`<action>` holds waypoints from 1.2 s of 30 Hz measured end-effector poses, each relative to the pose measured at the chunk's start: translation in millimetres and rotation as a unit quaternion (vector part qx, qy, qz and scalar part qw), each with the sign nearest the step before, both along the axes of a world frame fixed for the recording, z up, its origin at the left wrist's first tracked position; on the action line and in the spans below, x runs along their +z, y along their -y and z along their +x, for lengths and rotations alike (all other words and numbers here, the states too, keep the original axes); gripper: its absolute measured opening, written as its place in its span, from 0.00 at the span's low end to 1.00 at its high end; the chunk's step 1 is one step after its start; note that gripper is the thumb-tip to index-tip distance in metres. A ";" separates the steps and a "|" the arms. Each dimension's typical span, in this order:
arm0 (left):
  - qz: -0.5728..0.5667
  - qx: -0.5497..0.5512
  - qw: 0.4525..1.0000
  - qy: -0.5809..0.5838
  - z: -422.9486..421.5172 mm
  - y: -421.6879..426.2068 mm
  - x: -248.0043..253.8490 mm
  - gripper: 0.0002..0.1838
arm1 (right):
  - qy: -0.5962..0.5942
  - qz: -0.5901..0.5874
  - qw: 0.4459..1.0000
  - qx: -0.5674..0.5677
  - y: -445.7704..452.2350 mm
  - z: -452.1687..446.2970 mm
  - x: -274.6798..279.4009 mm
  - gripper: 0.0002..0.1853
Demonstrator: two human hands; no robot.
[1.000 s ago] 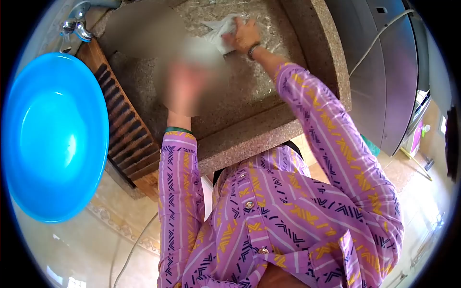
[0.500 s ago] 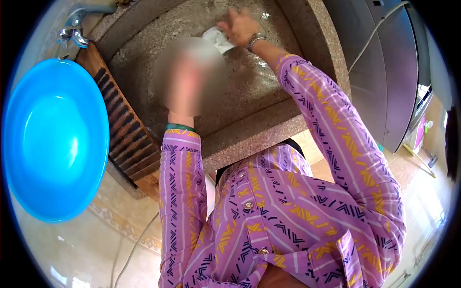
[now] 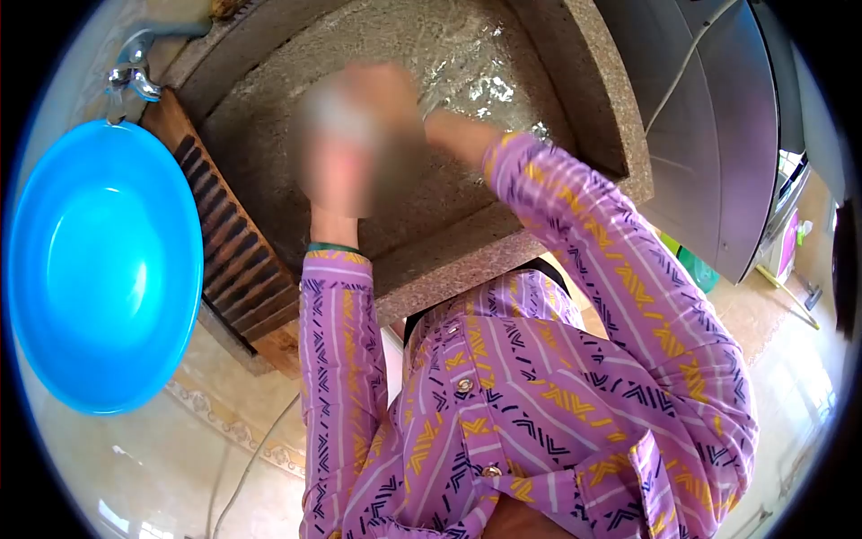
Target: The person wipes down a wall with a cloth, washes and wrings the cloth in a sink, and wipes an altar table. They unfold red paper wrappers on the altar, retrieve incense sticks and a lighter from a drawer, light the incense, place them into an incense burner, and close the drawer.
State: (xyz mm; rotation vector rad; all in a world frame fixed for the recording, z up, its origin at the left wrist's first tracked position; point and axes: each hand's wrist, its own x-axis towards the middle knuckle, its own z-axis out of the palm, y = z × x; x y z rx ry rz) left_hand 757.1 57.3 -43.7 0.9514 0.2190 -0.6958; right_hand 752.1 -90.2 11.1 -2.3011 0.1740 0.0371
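A round blur covers both of my hands over the stone basin (image 3: 431,211). My left hand (image 3: 339,175) reaches up from the near side, and a white cloth (image 3: 339,121) is bunched at its fingers, which seem closed on it. Coming in from the right, my right hand (image 3: 386,94) is beside the cloth and over its top edge. Its fingers are too smeared to read, so I cannot tell whether it grips the cloth. Shallow water (image 3: 476,81) ripples and glints in the basin behind the hands.
A ridged wooden washboard (image 3: 229,234) leans along the basin's left side. Beside it is a large blue tub (image 3: 103,269) under a metal tap (image 3: 135,76). A grey appliance (image 3: 705,135) with a cable stands at the right, and a green object (image 3: 698,269) shows below it.
My right hand has moved left and nearer, from the outer end of the cloth to beside my left hand. The stretched cloth is now bunched up. My left hand has barely moved.
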 end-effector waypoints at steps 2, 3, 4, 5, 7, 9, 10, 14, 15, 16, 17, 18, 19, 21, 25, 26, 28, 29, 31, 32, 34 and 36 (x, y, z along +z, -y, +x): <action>0.030 -0.025 0.999 0.027 -4.3 -2.8 14.2 0.27 | -0.094 -0.108 0.989 -0.032 59.6 15.6 -19.4 0.21; 0.096 -0.098 0.981 0.134 1.9 -16.3 -2.1 0.33 | -0.103 -0.128 0.985 -0.050 80.7 12.5 -18.2 0.22; 0.128 -0.133 0.965 0.185 4.0 -17.9 0.5 0.35 | -0.113 -0.149 0.980 -0.067 97.7 10.1 -17.6 0.23; 0.159 -0.164 0.944 0.237 6.2 -19.7 2.6 0.38 | -0.111 -0.151 0.980 -0.064 109.5 8.8 -26.4 0.23; 0.041 0.140 0.949 -0.281 0.4 -8.3 43.6 0.46 | 0.003 -0.177 0.980 -0.093 116.4 -4.3 -56.9 0.28; 0.018 0.151 0.939 -0.310 -3.7 -3.2 48.5 0.49 | 0.004 -0.177 0.984 -0.019 90.8 -20.5 -74.7 0.36; 0.010 0.110 0.944 -0.311 -3.8 -0.7 49.2 0.51 | -0.024 -0.102 0.994 0.010 76.6 -18.8 -71.1 0.37; -0.003 0.071 0.966 -0.250 7.1 -16.2 -30.5 0.37 | 0.057 0.065 0.985 0.150 0.5 -33.4 20.4 0.34; -0.084 0.038 0.985 -0.147 8.4 -27.1 -65.7 0.30 | 0.054 0.065 0.986 0.146 -6.5 -33.4 44.1 0.34; -0.201 -0.022 0.979 -0.035 -0.4 -9.4 -10.4 0.17 | 0.050 0.053 0.978 0.196 -10.3 -30.6 67.4 0.33; -0.201 -0.024 0.979 -0.035 6.2 -11.1 -18.7 0.17 | 0.047 0.042 0.967 0.246 -13.7 -27.9 77.7 0.32; -0.241 -0.073 0.967 -0.025 18.9 -16.8 -35.6 0.17 | 0.057 0.037 0.971 0.229 -12.3 -23.6 55.4 0.31; -0.146 0.046 0.985 -0.082 12.0 1.8 -2.7 0.16 | 0.095 -0.005 0.983 0.158 -1.6 -16.9 29.7 0.27; -0.055 0.166 0.965 -0.195 6.5 20.5 37.2 0.18 | -0.005 -0.097 0.993 0.071 44.0 3.5 -15.4 0.27; 0.055 0.183 0.951 -0.242 -0.9 -1.2 59.0 0.37 | -0.146 -0.169 0.975 0.018 103.7 -2.7 -32.2 0.31; 0.092 0.241 0.912 -0.320 -4.5 -2.6 64.3 0.44 | -0.135 -0.183 0.973 -0.027 105.8 -8.9 -40.9 0.32; 0.042 0.199 0.912 -0.355 -7.4 -12.6 46.5 0.49 | -0.079 -0.239 0.968 -0.024 102.0 -24.7 -51.2 0.35; -0.006 0.151 0.910 -0.387 -6.4 -16.9 37.3 0.54 | -0.076 -0.239 0.968 -0.022 96.9 -28.5 -55.4 0.35; -0.018 0.142 0.898 -0.416 -5.2 -5.9 37.3 0.55 | -0.154 -0.152 0.960 0.177 84.7 -27.3 -41.9 0.32; -0.013 0.114 0.898 -0.425 -6.4 -2.9 32.6 0.57 | -0.132 -0.123 0.963 0.201 72.4 -32.1 -27.9 0.29; 0.069 0.109 0.875 -0.466 -9.7 16.9 65.4 0.50 | -0.109 -0.107 0.961 0.229 37.7 -39.4 42.4 0.26; 0.021 0.058 0.934 -0.352 -21.5 19.1 65.4 0.41 | -0.048 -0.176 0.908 0.377 17.0 -42.2 92.4 0.22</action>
